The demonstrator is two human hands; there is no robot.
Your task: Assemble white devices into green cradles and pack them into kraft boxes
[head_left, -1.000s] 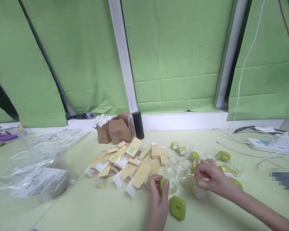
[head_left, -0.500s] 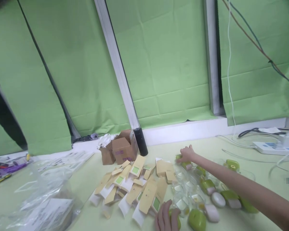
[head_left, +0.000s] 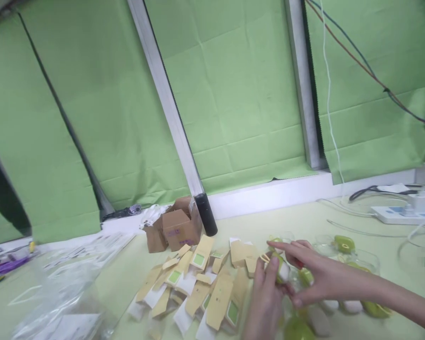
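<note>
My left hand (head_left: 267, 297) is closed around a small green-and-white earbud case (head_left: 282, 270), with a thin yellow loop at its upper end. Close on the right side of that case is my right hand (head_left: 313, 274), fingers stretched out and thumb apart. Its index finger reaches over the case's top; whether it touches is unclear. A small red spot shows by its fingers. Below the hands lie more green cases (head_left: 299, 328) and pale, rounded pieces (head_left: 318, 321), partly hidden by my wrists. Another green case (head_left: 344, 243) rests beyond my right forearm, beside clear plastic shells (head_left: 324, 248).
Left of my hands lies a heap of opened tan cartons (head_left: 219, 297) with green squares. Behind it stand a brown cardboard box (head_left: 179, 229) and a black cylinder (head_left: 206, 215). A clear plastic bag (head_left: 63, 288) lies at left, a power strip (head_left: 389, 215) with cables at right.
My right hand has come back from the far end of the cases to my left hand. My left hand has risen from the table with an earbud case. The view has shifted slightly.
</note>
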